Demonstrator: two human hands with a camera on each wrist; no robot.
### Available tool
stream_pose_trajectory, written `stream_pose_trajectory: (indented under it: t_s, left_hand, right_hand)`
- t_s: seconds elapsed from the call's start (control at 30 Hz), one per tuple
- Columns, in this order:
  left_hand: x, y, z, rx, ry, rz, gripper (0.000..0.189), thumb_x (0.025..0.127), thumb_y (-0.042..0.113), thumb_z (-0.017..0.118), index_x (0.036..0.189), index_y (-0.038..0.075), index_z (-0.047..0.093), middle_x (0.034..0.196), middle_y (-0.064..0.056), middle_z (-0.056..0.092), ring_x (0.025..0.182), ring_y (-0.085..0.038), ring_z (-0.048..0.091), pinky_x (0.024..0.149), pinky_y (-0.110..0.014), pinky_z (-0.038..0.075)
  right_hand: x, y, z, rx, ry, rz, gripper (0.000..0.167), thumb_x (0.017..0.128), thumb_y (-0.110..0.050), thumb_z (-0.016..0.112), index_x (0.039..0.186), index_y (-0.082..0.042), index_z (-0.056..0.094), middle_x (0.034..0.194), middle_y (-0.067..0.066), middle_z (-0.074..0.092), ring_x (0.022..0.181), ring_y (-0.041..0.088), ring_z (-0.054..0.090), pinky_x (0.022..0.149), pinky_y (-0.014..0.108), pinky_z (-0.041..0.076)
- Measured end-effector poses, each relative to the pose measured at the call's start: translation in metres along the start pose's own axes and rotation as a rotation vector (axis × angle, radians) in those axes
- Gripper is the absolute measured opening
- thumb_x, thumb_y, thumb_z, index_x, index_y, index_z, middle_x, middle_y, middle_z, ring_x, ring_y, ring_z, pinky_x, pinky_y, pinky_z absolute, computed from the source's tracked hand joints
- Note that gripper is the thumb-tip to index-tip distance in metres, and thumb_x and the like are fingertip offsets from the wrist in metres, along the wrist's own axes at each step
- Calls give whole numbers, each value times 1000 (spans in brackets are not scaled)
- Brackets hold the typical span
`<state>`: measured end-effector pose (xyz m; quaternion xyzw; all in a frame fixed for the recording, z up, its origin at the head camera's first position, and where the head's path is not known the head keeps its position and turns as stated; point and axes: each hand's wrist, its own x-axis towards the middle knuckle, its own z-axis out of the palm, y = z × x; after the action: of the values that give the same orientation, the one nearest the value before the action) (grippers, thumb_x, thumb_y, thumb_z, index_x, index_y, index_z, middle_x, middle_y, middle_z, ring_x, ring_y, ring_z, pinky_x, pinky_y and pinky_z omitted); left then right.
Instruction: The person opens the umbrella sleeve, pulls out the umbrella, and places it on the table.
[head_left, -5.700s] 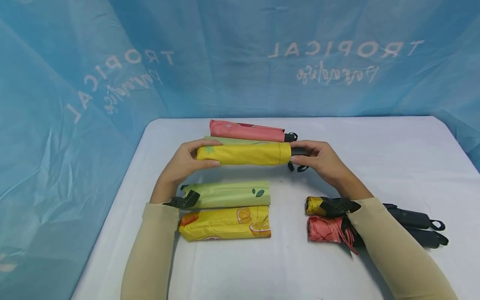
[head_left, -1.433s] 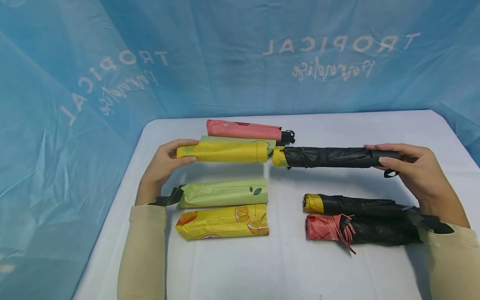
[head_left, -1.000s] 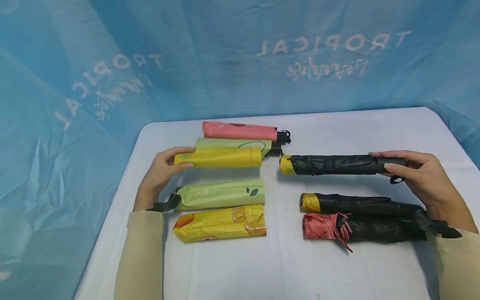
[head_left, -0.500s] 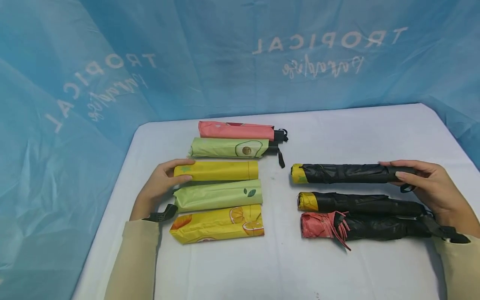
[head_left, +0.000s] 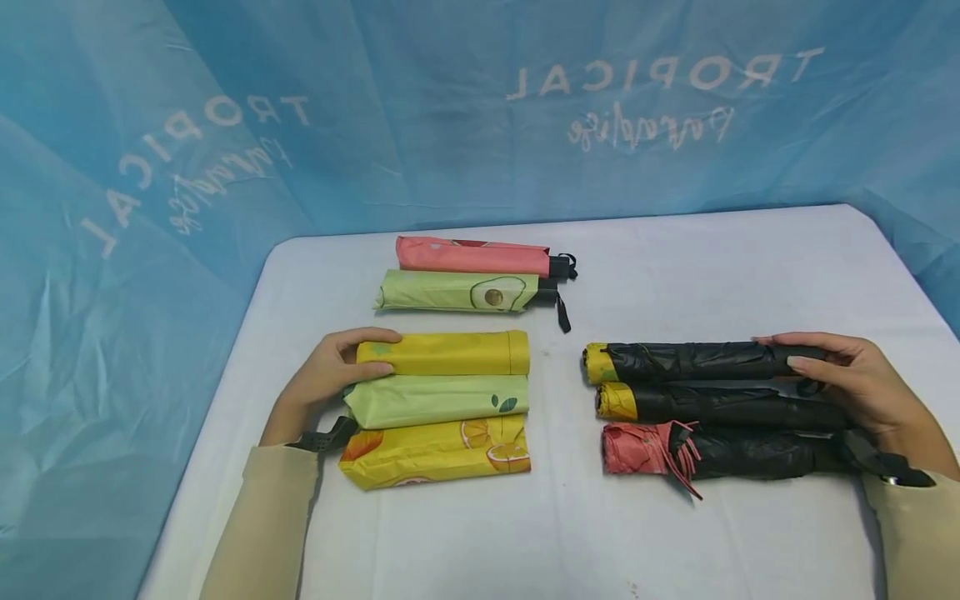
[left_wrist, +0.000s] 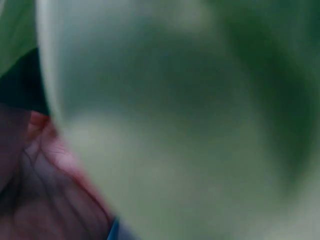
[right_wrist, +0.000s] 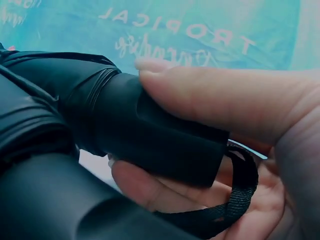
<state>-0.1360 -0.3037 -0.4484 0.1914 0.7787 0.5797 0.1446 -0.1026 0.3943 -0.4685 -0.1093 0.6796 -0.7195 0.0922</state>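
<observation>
My left hand (head_left: 327,372) grips the left end of a plain yellow umbrella sleeve (head_left: 457,353), thumb in front and fingers behind. This sleeve lies against a light green sleeve (head_left: 442,401), with an orange-slice patterned yellow sleeve (head_left: 435,454) nearest me. In my right hand (head_left: 862,379) is the handle of a folded black umbrella (head_left: 682,362) with a yellow end; the right wrist view shows thumb and fingers pinching the handle (right_wrist: 165,135), its strap loop hanging below. Just in front lie another yellow-ended black umbrella (head_left: 720,406) and a red-ended one (head_left: 750,452). Blurred green fabric (left_wrist: 175,125) fills most of the left wrist view.
A pink sleeved umbrella (head_left: 472,256) and a green avocado-print one (head_left: 450,292) lie at the back, black handles pointing right. All rest on a white-covered table (head_left: 570,533). A blue printed curtain (head_left: 450,125) hangs behind and along the left.
The black umbrella has come out of the yellow sleeve to the right. Both hands then moved nearer, setting the sleeve behind the green one and the umbrella behind the other umbrellas.
</observation>
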Motion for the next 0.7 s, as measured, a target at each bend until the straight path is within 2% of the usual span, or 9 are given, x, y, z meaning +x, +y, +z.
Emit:
stream_pose_trajectory:
  t_s: [0.13, 0.3, 0.47, 0.6, 0.7]
  left_hand:
    - [-5, 1, 2, -21, -29, 15, 42, 93, -2, 72, 134, -1, 63, 138, -10, 59, 106, -15, 63, 86, -28, 58]
    - [-9, 1, 6, -60, -74, 23, 43, 93, -4, 72, 135, 0, 63, 137, -14, 60, 103, -16, 65, 85, -32, 59]
    - [-9, 1, 9, -71, -98, 34, 50, 91, -6, 73, 139, -1, 59, 140, -15, 58, 107, -20, 64, 88, -34, 58]
    - [-10, 5, 10, 0, -74, 5, 72, 90, -1, 77, 154, 8, 45, 139, -12, 58, 107, -20, 63, 89, -31, 58]
    - [-12, 8, 9, 77, -47, -12, 81, 89, 4, 80, 158, 15, 40, 136, -10, 59, 104, -20, 62, 88, -27, 57]
  right_hand:
    - [0, -1, 1, -39, 18, 30, 39, 97, 18, 54, 135, 11, 59, 127, 1, 71, 112, 12, 69, 82, 26, 59]
    - [-1, -4, 2, -164, 36, 76, 40, 97, 13, 60, 136, 11, 58, 126, -4, 71, 113, 6, 67, 83, 22, 57]
    - [-3, -5, 2, -175, 34, 97, 42, 96, 12, 61, 138, 11, 56, 127, -3, 71, 115, 6, 66, 84, 22, 57]
    - [-2, -5, 3, -200, 40, 79, 42, 97, 11, 62, 139, 11, 56, 126, -4, 71, 115, 4, 66, 87, 18, 55]
    - [0, -6, 3, -193, 29, 37, 42, 98, 11, 59, 139, 14, 52, 127, -2, 71, 117, 6, 65, 90, 16, 52]
